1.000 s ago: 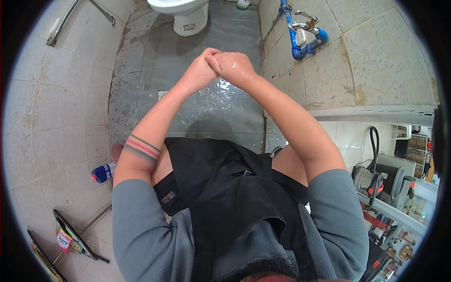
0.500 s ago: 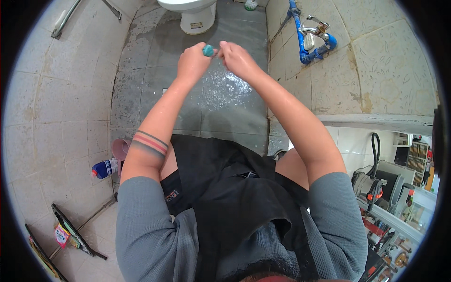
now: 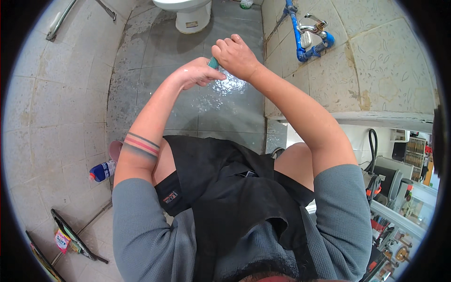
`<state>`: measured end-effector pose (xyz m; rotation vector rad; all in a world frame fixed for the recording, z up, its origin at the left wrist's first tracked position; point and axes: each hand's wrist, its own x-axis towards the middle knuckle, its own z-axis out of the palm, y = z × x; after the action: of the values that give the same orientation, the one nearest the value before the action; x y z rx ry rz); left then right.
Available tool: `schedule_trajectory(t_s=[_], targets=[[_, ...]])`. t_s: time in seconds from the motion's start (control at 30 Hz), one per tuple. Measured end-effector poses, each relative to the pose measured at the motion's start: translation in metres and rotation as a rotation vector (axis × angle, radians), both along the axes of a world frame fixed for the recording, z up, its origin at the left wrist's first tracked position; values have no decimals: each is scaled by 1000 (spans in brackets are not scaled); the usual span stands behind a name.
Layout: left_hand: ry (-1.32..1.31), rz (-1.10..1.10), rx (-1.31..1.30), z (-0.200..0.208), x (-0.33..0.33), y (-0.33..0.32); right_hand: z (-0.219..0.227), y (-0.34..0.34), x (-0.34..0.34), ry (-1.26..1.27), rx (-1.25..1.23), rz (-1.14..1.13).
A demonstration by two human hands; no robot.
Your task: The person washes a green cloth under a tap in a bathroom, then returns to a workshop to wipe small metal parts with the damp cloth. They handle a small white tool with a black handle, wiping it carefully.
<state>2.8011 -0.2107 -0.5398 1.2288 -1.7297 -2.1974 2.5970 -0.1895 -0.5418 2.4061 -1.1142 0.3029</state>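
My left hand (image 3: 199, 74) is wet, with white suds on the back. Its fingers are bent around a small teal piece (image 3: 213, 63), one digit reaching towards the right. My right hand (image 3: 237, 57) is curled into a fist against the other side of that piece. Only a short stretch of teal shows between the hands, so its kind is hidden. Both hands are held over the wet grey tiled floor (image 3: 221, 117), where water glistens below them.
A white toilet (image 3: 192, 21) stands ahead. On the right wall are a blue pipe (image 3: 298, 37) and a metal tap (image 3: 317, 28). At my left are a pink container (image 3: 115, 149) and a blue bottle (image 3: 101, 171). A metal rail (image 3: 61, 21) is fixed to the left wall.
My left hand has turned, moved slightly nearer, and its fist has loosened. My right hand has closed in against the teal piece, which now lies between both hands.
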Motion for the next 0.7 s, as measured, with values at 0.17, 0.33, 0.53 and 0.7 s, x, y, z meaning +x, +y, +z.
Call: schedule_trajectory(t_s=[0.17, 0.33, 0.53, 0.7], targets=[[-326, 111, -715, -16, -20, 14, 7, -5, 13, 109, 300, -180], [-513, 2, -1289, -32, -15, 6, 5, 9, 28, -73, 640, -416], [-484, -73, -1751, -35, -7, -5, -15, 9, 29, -405, 939, -498], [-275, -2, -1866, -34, -2, -8, -3, -23, 16, -491, 1769, -456]])
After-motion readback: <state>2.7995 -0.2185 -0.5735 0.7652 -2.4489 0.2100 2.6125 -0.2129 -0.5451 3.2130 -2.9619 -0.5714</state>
